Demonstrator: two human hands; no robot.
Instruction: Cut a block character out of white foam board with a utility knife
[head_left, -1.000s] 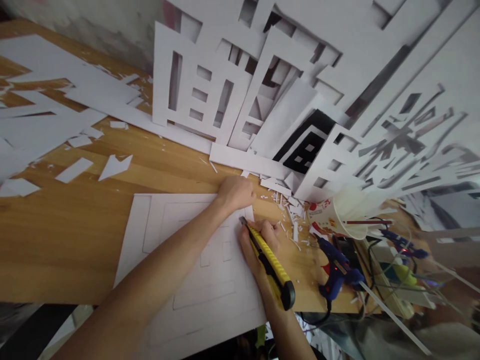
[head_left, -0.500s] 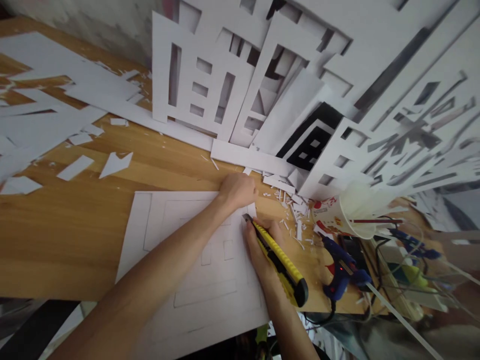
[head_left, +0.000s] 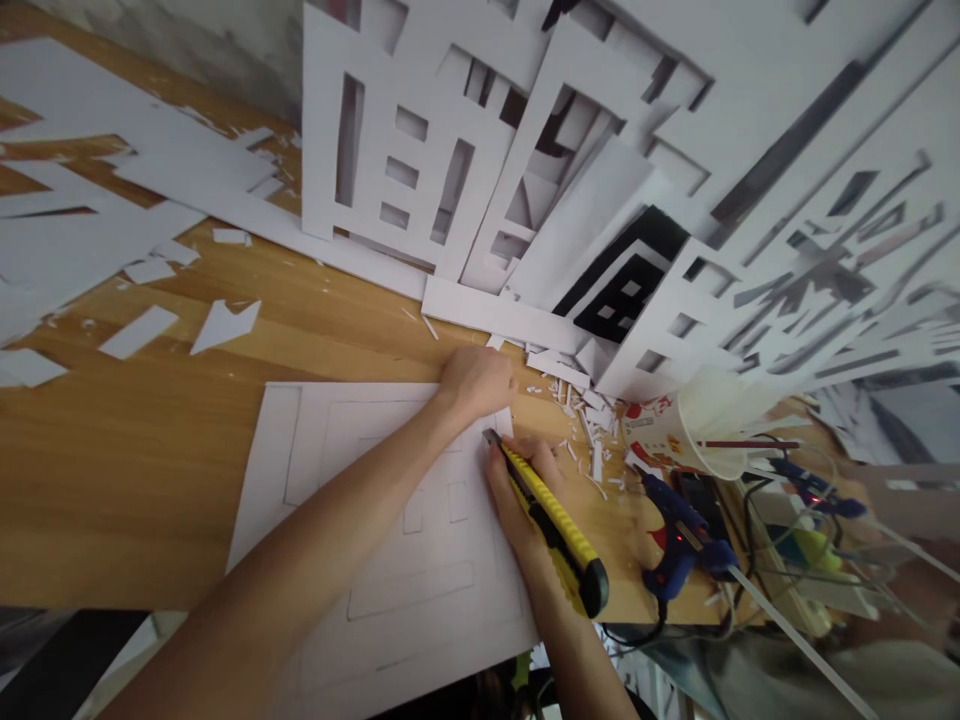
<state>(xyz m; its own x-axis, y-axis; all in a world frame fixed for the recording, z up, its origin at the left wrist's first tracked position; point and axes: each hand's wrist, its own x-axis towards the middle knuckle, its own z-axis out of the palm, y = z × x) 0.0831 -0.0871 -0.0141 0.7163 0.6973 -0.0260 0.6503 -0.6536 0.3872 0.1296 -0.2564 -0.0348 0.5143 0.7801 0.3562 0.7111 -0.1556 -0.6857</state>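
A white foam board with pencilled rectangles lies flat on the wooden table in front of me. My left hand rests closed on the board's far right corner and presses it down. My right hand grips a yellow and black utility knife. The knife's blade tip touches the board near its right edge, just below my left hand.
Cut-out white boards with window openings lean against the wall behind. White scraps litter the left of the table. A paper cup, a blue glue gun and tangled cables crowd the right edge.
My hands and the knife have barely moved on the board; the view has shifted slightly.
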